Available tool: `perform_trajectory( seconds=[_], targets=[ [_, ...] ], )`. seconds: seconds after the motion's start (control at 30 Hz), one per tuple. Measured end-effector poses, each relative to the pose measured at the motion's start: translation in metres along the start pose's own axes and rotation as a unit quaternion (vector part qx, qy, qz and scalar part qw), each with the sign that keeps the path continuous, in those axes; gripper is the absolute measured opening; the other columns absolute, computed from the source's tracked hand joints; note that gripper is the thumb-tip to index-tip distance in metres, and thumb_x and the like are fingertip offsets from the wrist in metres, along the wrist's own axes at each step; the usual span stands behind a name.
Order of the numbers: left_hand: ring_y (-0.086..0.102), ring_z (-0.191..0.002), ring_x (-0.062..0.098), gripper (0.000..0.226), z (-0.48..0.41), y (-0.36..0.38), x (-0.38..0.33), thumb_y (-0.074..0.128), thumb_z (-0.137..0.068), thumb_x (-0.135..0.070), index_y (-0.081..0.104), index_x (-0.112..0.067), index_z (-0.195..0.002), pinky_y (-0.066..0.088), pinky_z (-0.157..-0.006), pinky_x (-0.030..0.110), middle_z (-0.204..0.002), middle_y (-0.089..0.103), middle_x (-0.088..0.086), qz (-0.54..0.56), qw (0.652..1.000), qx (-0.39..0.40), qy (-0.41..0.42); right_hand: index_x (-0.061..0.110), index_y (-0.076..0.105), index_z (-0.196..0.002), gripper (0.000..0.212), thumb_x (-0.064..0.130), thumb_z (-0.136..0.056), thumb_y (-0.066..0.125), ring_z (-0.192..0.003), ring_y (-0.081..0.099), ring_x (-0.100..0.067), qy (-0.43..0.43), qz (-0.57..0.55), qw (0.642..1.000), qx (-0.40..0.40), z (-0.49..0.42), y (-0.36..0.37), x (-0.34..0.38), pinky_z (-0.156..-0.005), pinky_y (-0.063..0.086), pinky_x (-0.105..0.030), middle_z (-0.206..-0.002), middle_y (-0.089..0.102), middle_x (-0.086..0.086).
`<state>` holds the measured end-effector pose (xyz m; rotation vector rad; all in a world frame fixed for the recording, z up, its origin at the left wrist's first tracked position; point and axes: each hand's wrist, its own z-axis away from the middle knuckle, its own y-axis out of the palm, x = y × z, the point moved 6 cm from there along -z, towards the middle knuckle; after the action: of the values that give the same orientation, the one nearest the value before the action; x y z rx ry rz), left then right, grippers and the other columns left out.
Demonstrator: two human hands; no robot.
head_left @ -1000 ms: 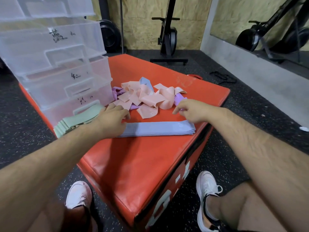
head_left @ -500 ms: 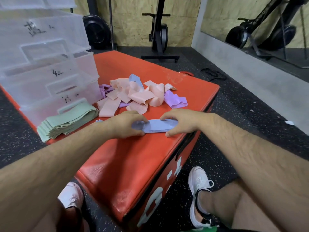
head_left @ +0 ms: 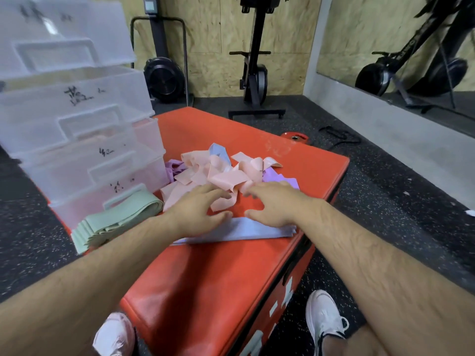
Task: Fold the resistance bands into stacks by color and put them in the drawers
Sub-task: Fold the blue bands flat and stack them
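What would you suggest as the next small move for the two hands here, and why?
Probably pinch one pink band at the near edge of the loose pile and draw it free. Both the left hand and right hand reach there with open fingers, while the blue stack and green stack lie folded; the pink ones are tangled.

Red padded box (head_left: 205, 278) on dark speckled floor (head_left: 385, 201). At far left corner of the top: clear plastic drawer unit (head_left: 84, 160), four stacked drawers visible. Just in front, along the left edge: folded green stack (head_left: 115, 222), up against the lowest drawer. Mid-top, beside the drawers: loose pile of pink bands (head_left: 221, 176), purple bands (head_left: 277, 178) poking out on both sides, one blue band (head_left: 218, 150) at the far side. Nearer than the pile, reaching the right edge: flat blue stack (head_left: 246, 231).
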<state>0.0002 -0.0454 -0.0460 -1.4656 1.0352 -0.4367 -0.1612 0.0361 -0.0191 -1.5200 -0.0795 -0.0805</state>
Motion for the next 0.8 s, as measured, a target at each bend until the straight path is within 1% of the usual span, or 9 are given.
perform_trajectory(
  seconds=[0.07,0.13,0.23,0.3,0.4,0.5,0.6,0.7,0.8],
  targets=[
    [0.054,-0.115,0.018,0.062,-0.013,-0.010,0.011,0.038,-0.076,-0.063,0.061,-0.032,-0.124,0.044,-0.100,0.040,-0.120,0.058,-0.006,-0.009,1.000,-0.013,-0.016,0.033,0.052,-0.135,0.044,0.049,-0.094,0.050,-0.123,0.052,-0.024,-0.003,-0.019,0.999,-0.031,-0.011,-0.010,0.006,-0.101,0.038,-0.042,-0.131,0.058,0.005],
    [0.053,-0.117,0.019,0.063,-0.030,-0.019,0.023,0.036,-0.075,-0.063,0.061,-0.032,-0.123,0.042,-0.102,0.041,-0.119,0.058,-0.005,-0.010,0.999,-0.017,-0.040,0.031,0.053,-0.135,0.042,0.043,-0.096,0.045,-0.124,0.049,-0.027,-0.002,-0.012,0.998,-0.062,-0.028,-0.018,0.008,-0.103,0.034,-0.043,-0.133,0.057,0.002],
    [0.045,-0.129,0.022,0.051,-0.063,-0.021,0.037,0.047,-0.085,-0.053,0.055,-0.032,-0.131,0.037,-0.109,0.042,-0.134,0.052,-0.004,-0.028,0.997,0.011,-0.078,0.031,0.047,-0.142,0.046,0.038,-0.097,0.043,-0.132,0.040,-0.027,0.019,0.007,0.996,-0.084,-0.058,-0.022,0.001,-0.109,0.022,-0.042,-0.144,0.050,0.001],
    [0.043,-0.132,0.025,0.043,-0.091,-0.019,0.044,0.051,-0.094,-0.043,0.053,-0.029,-0.135,0.035,-0.108,0.039,-0.138,0.049,-0.001,-0.042,0.995,0.011,-0.091,0.030,0.047,-0.140,0.044,0.033,-0.097,0.042,-0.132,0.039,-0.027,0.050,-0.002,0.995,-0.087,-0.079,-0.020,-0.005,-0.109,0.023,-0.042,-0.144,0.050,0.002],
    [0.045,-0.125,0.028,0.037,-0.135,-0.012,0.057,0.049,-0.097,-0.040,0.056,-0.028,-0.132,0.036,-0.097,0.036,-0.132,0.051,0.003,-0.073,0.993,0.010,-0.093,0.025,0.051,-0.134,0.039,0.028,-0.097,0.038,-0.130,0.040,-0.027,0.081,-0.012,0.994,-0.075,-0.106,-0.013,-0.007,-0.110,0.027,-0.043,-0.141,0.051,0.001],
    [0.040,-0.127,0.028,0.037,-0.171,-0.002,0.071,0.046,-0.098,-0.038,0.055,-0.029,-0.133,0.034,-0.103,0.042,-0.141,0.046,0.002,-0.105,0.986,0.064,-0.112,0.023,0.052,-0.130,0.037,0.027,-0.096,0.039,-0.130,0.038,-0.028,0.109,-0.010,0.993,-0.036,-0.127,-0.005,-0.009,-0.112,0.026,-0.045,-0.139,0.050,-0.002],
    [0.039,-0.126,0.026,0.036,-0.198,0.005,0.080,0.042,-0.096,-0.027,0.056,-0.033,-0.130,0.032,-0.096,0.040,-0.145,0.047,-0.004,-0.128,0.979,0.094,-0.130,0.019,0.049,-0.133,0.042,0.026,-0.092,0.042,-0.131,0.037,-0.030,0.154,0.021,0.988,-0.019,-0.141,-0.002,-0.017,-0.113,0.023,-0.047,-0.141,0.048,-0.004],
    [0.041,-0.132,0.020,0.045,-0.215,0.013,0.086,0.042,-0.095,-0.023,0.050,-0.041,-0.136,0.029,-0.100,0.038,-0.147,0.046,-0.011,-0.149,0.971,0.129,-0.134,0.018,0.046,-0.137,0.047,0.025,-0.091,0.043,-0.133,0.035,-0.031,0.181,0.021,0.983,-0.013,-0.149,-0.001,-0.023,-0.115,0.020,-0.048,-0.143,0.046,-0.005],
    [0.048,-0.129,0.018,0.043,-0.223,0.017,0.089,0.045,-0.096,-0.019,0.056,-0.037,-0.133,0.031,-0.101,0.035,-0.140,0.054,-0.011,-0.164,0.969,0.131,-0.130,0.018,0.044,-0.140,0.050,0.026,-0.090,0.044,-0.135,0.034,-0.031,0.195,0.016,0.981,-0.014,-0.153,-0.002,-0.025,-0.116,0.018,-0.049,-0.144,0.046,-0.006]
  ],
)
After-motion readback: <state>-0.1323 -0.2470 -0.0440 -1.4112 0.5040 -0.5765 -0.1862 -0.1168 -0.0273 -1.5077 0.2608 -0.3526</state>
